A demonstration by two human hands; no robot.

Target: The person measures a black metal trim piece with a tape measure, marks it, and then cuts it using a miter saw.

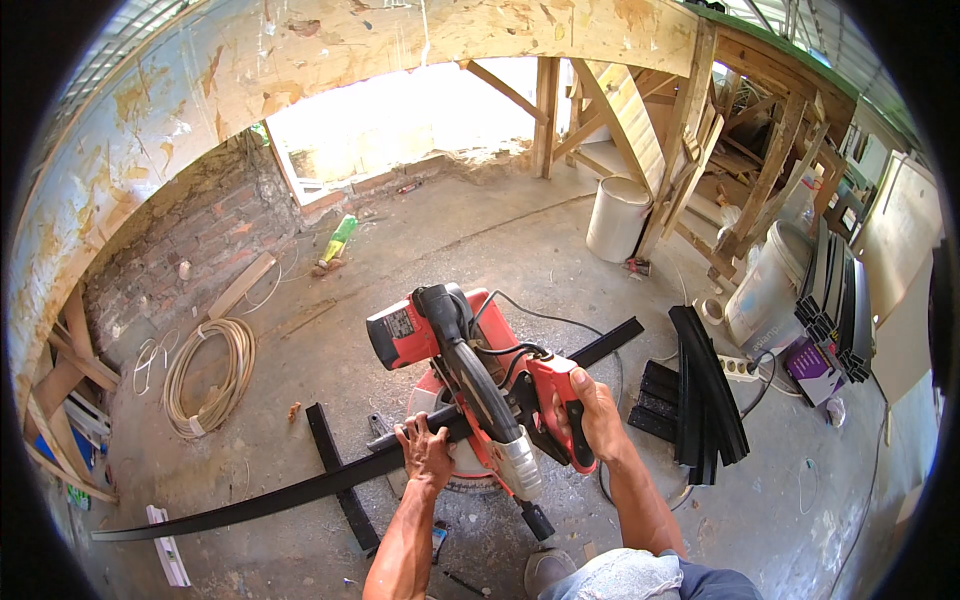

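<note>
A red and black miter saw (pixel 478 385) stands on the concrete floor in front of me. My right hand (pixel 597 415) is wrapped round its red and black handle, thumb on top. A long black profile bar (pixel 280 487) lies across the saw's base, reaching far out to the left and showing again beyond the blade guard on the right. My left hand (pixel 425 455) presses and grips this bar just left of the guard, fingers curled over it. Beneath the bar's left part lies a shorter black bar (pixel 338 470). The guard hides the blade.
Several black bars (pixel 705 385) lie piled right of the saw, near a white power strip (pixel 737 369). The saw's cord loops behind it. A coiled hose (pixel 208 378), a green bottle (pixel 340 238), a white bucket (pixel 616 220) and a white level-shaped piece (pixel 168 550) are around.
</note>
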